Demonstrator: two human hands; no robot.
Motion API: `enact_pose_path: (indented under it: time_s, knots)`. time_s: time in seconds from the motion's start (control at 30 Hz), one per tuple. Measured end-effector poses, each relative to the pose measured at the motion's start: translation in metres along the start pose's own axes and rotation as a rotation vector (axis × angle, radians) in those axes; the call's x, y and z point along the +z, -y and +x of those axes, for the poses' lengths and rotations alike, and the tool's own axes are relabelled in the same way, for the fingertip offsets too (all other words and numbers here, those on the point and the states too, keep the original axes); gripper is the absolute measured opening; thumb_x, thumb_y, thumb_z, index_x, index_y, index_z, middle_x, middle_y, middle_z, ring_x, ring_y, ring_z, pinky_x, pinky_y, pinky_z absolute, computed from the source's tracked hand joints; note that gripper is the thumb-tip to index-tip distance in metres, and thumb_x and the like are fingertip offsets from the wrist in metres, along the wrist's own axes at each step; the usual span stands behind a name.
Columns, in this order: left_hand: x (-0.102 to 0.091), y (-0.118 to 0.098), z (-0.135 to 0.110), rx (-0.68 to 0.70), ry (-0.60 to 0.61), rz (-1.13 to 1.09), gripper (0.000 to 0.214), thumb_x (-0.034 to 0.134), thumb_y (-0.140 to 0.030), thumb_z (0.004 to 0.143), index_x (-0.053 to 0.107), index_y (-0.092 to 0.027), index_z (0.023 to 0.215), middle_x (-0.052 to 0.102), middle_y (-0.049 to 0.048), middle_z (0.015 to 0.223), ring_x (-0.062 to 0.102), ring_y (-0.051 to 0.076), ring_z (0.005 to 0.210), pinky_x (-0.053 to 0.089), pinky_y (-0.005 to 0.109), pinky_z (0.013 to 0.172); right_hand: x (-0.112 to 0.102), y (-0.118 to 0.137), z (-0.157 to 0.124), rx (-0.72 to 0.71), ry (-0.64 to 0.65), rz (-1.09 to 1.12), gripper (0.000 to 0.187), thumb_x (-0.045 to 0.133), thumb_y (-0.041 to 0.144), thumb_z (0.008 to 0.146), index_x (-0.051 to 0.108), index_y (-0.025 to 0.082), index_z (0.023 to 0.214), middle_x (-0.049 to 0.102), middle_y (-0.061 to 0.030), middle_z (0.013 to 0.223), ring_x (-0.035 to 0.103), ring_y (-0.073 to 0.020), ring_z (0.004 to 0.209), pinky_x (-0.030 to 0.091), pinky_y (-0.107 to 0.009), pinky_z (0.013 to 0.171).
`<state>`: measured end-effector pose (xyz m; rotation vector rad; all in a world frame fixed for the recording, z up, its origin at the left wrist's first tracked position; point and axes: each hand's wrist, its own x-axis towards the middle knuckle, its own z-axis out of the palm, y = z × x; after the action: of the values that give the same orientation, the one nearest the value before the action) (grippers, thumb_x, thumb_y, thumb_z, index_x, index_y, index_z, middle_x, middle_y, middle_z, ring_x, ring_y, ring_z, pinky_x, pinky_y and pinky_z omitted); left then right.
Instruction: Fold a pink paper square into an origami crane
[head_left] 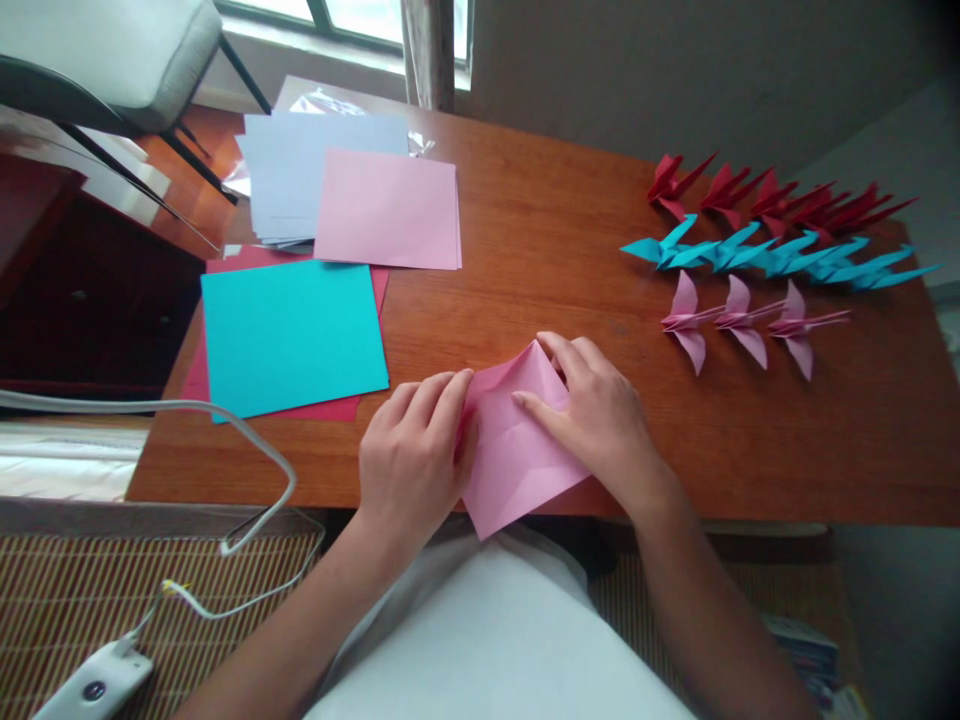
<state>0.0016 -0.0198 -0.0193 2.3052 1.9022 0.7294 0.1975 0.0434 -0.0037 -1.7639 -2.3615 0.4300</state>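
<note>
A creased pink sheet of origami paper [517,440] lies at the table's front edge, one corner jutting past it toward me. My left hand [420,435] grips its left side, with the fingers curled and the thumb partly hidden. On the right side, my right hand [596,405] holds the paper between the thumb, which lies on top, and the fingers at the far edge. The far edge near the top corner is lifted and partly folded. Farther right stand rows of folded paper cranes: pink cranes [741,318], blue cranes [772,255] and red cranes [772,200].
Flat paper stacks lie at the left: pink sheets [390,210], grey-blue sheets [285,180], turquoise sheets [296,340] and red sheets [196,385]. A white cable [255,430] loops past the table's left front corner. A chair [127,60] stands beyond, near the window.
</note>
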Motion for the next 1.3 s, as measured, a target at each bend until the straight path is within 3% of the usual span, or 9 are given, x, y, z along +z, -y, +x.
enact_pose_path:
  time_s: [0.27,0.43,0.57,0.73,0.83,1.03,1.3]
  knots:
    - [-0.001,-0.001,0.001,0.017,0.005,-0.146,0.035,0.055,-0.021,0.096,0.062,-0.02,0.13,0.073,0.0109,0.124,0.068,0.028,0.109,0.054,0.043,0.096,0.002,0.007,-0.002,0.022,-0.011,-0.06,0.071,0.073,0.052,0.086,0.048,0.023,0.146,0.065,-0.0135,0.123,0.066,-0.0338,0.107,0.057,-0.043,0.077]
    - [-0.002,-0.005,-0.006,0.097,0.018,-0.34,0.04,0.053,-0.014,0.095,0.058,-0.02,0.135,0.069,0.0118,0.136,0.066,0.025,0.122,0.052,0.04,0.103,0.003,0.01,-0.002,0.031,-0.011,-0.094,0.066,0.071,0.045,0.088,0.05,0.021,0.146,0.064,-0.0139,0.12,0.065,-0.0337,0.108,0.057,-0.042,0.076]
    - [-0.001,-0.009,-0.013,0.154,0.028,-0.375,0.048,0.056,-0.011,0.092,0.055,-0.02,0.14,0.07,0.0114,0.135,0.064,0.025,0.126,0.05,0.04,0.107,0.006,0.006,-0.001,0.004,-0.021,-0.063,0.055,0.064,0.039,0.093,0.052,0.02,0.143,0.064,-0.0146,0.12,0.064,-0.0323,0.108,0.056,-0.042,0.081]
    - [-0.001,-0.009,-0.012,-0.062,0.001,-0.451,0.047,0.057,-0.016,0.095,0.055,-0.023,0.141,0.073,0.0094,0.129,0.071,0.022,0.116,0.056,0.035,0.102,0.007,0.0,-0.001,-0.019,-0.029,-0.012,0.049,0.059,0.038,0.097,0.053,0.019,0.141,0.064,-0.015,0.123,0.063,-0.0323,0.111,0.055,-0.045,0.088]
    - [-0.001,-0.007,-0.007,-0.148,0.006,-0.425,0.041,0.06,-0.021,0.096,0.059,-0.024,0.136,0.074,0.008,0.128,0.072,0.022,0.114,0.057,0.035,0.102,0.004,0.003,-0.003,-0.013,-0.018,-0.006,0.055,0.063,0.043,0.094,0.051,0.021,0.143,0.064,-0.0143,0.123,0.063,-0.033,0.111,0.055,-0.046,0.088]
    - [0.0,-0.006,0.001,-0.139,-0.046,-0.34,0.032,0.061,-0.02,0.096,0.066,-0.023,0.127,0.078,0.0067,0.116,0.075,0.021,0.103,0.058,0.032,0.095,0.004,0.015,-0.014,-0.028,-0.041,-0.096,0.078,0.075,0.05,0.084,0.045,0.02,0.15,0.061,-0.0159,0.124,0.057,-0.0345,0.109,0.054,-0.048,0.089]
    - [-0.002,-0.015,0.0,-0.022,-0.128,-0.403,0.035,0.064,-0.013,0.093,0.066,-0.024,0.126,0.081,0.0036,0.106,0.076,0.019,0.093,0.059,0.031,0.088,0.007,0.027,-0.027,-0.027,-0.017,-0.089,0.081,0.068,0.05,0.089,0.038,0.016,0.156,0.054,-0.019,0.143,0.051,-0.0379,0.122,0.047,-0.053,0.1]
